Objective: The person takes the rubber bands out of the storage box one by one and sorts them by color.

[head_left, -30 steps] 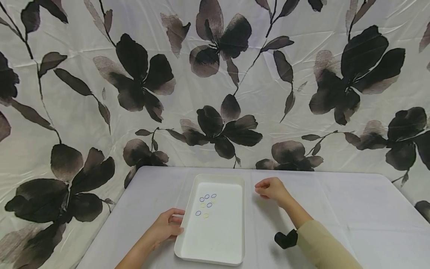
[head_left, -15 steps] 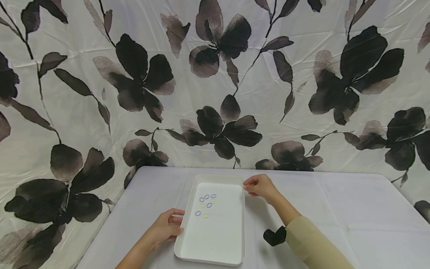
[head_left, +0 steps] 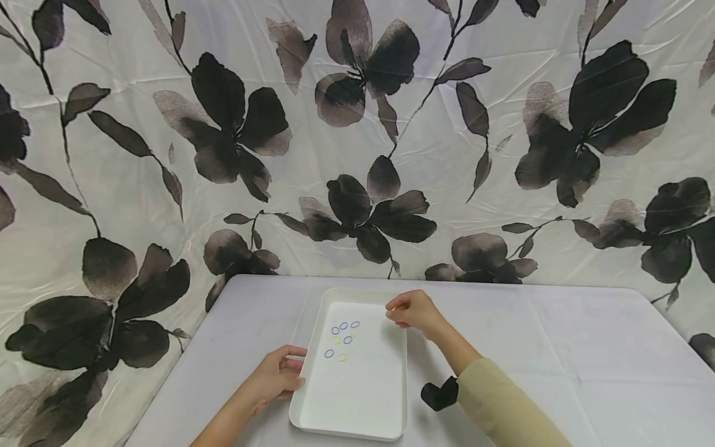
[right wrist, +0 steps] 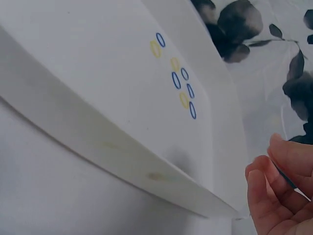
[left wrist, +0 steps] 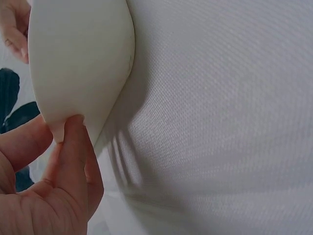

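Observation:
A white rectangular tray (head_left: 357,397) lies on the table. In its far left part are several small thin blue rings (head_left: 329,354) and 3 yellow rings (head_left: 342,357), lying flat and loosely grouped. My left hand (head_left: 274,375) grips the tray's left rim, and the left wrist view shows the thumb and fingers pinching the tray edge (left wrist: 80,63). Over the tray's far right side is my right hand (head_left: 416,313), to the right of the rings. Its fingers (right wrist: 258,188) are loosely bent, thumb and index tips slightly apart, with nothing visible between them.
A white cloth (head_left: 530,366) covers the table. Behind its far edge hangs a pale curtain (head_left: 475,155) with dark flowers. A black strap piece (head_left: 439,394) sticks out at the right wrist beside a beige sleeve (head_left: 503,403).
My right hand has moved left from over the tablecloth, across the tray's right rim and over the tray. The left hand, the tray and the rings have stayed put.

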The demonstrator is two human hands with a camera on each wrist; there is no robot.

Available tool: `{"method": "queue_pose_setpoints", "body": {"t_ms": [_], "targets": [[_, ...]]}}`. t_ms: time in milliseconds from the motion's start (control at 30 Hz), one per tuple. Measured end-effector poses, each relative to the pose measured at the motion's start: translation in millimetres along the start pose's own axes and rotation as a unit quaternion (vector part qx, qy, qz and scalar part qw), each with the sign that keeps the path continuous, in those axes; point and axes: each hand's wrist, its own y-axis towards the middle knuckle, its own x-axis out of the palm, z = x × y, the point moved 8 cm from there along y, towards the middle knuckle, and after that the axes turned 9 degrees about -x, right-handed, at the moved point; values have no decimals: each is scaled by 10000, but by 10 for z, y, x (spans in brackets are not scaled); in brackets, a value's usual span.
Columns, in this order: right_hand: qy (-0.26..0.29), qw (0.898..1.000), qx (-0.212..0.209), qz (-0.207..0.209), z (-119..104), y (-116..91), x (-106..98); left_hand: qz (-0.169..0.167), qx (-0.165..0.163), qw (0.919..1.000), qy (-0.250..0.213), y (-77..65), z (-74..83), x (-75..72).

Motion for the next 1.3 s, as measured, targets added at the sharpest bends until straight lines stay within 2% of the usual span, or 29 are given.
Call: {"method": "queue_pose_setpoints", "body": {"t_ms": [433,867,1067,1300], "targets": [[-100,9997,-123,-190,-35,14,303,-84,-31,9999,-128,-26,4,9],[-147,9976,-443,-503,-4,11,629,2,-103,9999,-102,-8,-10,0],[-124,9981,-352,-500,21,-6,764,-66,-102,9999,-107,4,-23,6],[-209,9970,-438,-600,41,13,910,87,-168,9998,-95,-2,-12,-5]]}}
